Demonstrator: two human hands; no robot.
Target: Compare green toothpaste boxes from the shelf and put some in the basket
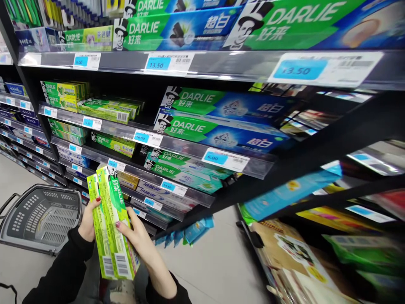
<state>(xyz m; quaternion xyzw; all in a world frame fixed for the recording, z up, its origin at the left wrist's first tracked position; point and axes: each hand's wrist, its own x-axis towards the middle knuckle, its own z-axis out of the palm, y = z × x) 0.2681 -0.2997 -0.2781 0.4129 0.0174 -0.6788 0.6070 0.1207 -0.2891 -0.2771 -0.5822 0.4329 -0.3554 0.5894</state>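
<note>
Two yellow-green Darlie toothpaste boxes [110, 223] are held side by side in front of me, tilted, with their barcodes at the lower end. My left hand [90, 219] grips them from the left, its thumb on the edge of the left box. On the right side, my right hand [136, 234] is closed round the other box, thumb lying across its face. The fingers under the boxes are hidden. Just beyond the hands, the shelves hold more Darlie toothpaste boxes [107, 107] in similar yellow-green.
A grey shopping basket [41, 219] stands on the floor [202, 261] at the left. Shelves with price tags [225, 159] run across the front. Blue packets [196, 231] hang near the shelf end. At the right, another rack carries bagged goods [363, 253].
</note>
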